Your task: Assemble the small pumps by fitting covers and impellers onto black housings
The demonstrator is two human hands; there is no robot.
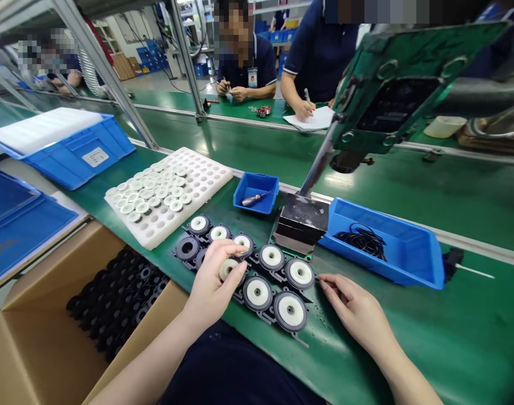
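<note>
Two rows of round black plastic housings (306,293) lie on the green bench, most with a white disc (289,310) in the middle. One housing at the left (187,248) shows a dark centre without a white disc. My left hand (212,278) hovers over the rows, thumb and fingers apart around a white disc (228,269); its fingers partly cover the neighbouring housings. At the right end of the rows is my right hand (352,304), thumb and fingertips close together beside the rim of the last back-row housing. Whatever those fingertips may pinch is hidden.
A white foam tray (210,171) holds many white discs. Behind the rows stand a small blue bin (257,179) with a screwdriver, a green press (303,216), and a blue bin (412,247) of black rings. A carton (32,343) of black parts sits left. Co-workers sit opposite.
</note>
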